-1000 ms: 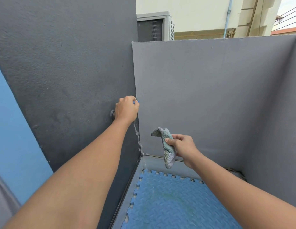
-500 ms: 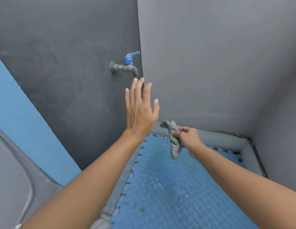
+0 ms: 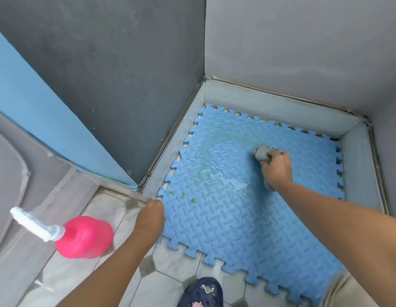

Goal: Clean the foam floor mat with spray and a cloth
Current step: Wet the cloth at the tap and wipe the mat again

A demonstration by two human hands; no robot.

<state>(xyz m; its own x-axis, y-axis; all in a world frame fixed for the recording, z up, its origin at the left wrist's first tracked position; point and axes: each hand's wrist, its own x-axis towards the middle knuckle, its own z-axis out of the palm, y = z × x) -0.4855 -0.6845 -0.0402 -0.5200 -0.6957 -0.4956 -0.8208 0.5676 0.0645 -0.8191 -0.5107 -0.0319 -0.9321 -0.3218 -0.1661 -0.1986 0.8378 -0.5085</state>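
The blue foam floor mat (image 3: 248,218), with a raised tread pattern and jigsaw edges, lies in a corner between grey walls. Small green stains (image 3: 182,194) sit near its left edge, and a wet, whitish patch (image 3: 217,180) shines in the middle. My right hand (image 3: 277,169) is shut on a bunched grey cloth (image 3: 262,152) and presses it onto the far part of the mat. At the mat's left corner rests my left hand (image 3: 150,218), fingers curled; I cannot tell whether it grips the mat's edge. A pink spray bottle (image 3: 84,237) with a white trigger head stands on the tiles left of that hand.
A low pale curb (image 3: 270,103) rims the mat on the far, left and right sides below the grey walls. Pale floor tiles (image 3: 170,262) lie in front. My dark blue shoe (image 3: 201,291) stands at the near edge. A blue wall strip (image 3: 37,120) runs at left.
The view has tipped down from the wall tap to the floor. My left hand came off the tap and dropped to the mat's corner. My right hand lowered the cloth onto the mat.
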